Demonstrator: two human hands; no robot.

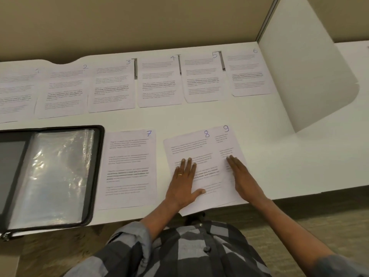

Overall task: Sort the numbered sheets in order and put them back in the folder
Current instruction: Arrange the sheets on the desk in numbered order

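Observation:
Sheets numbered 1 to 6 lie in a row along the back of the white desk: sheet 1 [16,92], sheet 2 [63,90], sheet 3 [111,86], sheet 4 [158,80], sheet 5 [203,76], sheet 6 [248,72]. Nearer me lies sheet 7 [128,168]. Sheet 8 [191,148] overlaps sheet 9 [229,142] at the front edge. My left hand [184,180] rests flat on sheet 8. My right hand [241,176] presses flat on sheet 9. The black zip folder [93,176] lies open at the left, its clear sleeves [54,176] showing.
A white partition panel [299,66] stands at the desk's right end. Three slots [135,68] cut the desk's back edge. The lower corners of sheets 8 and 9 hang over the front edge of the desk [289,156]. Carpet lies below.

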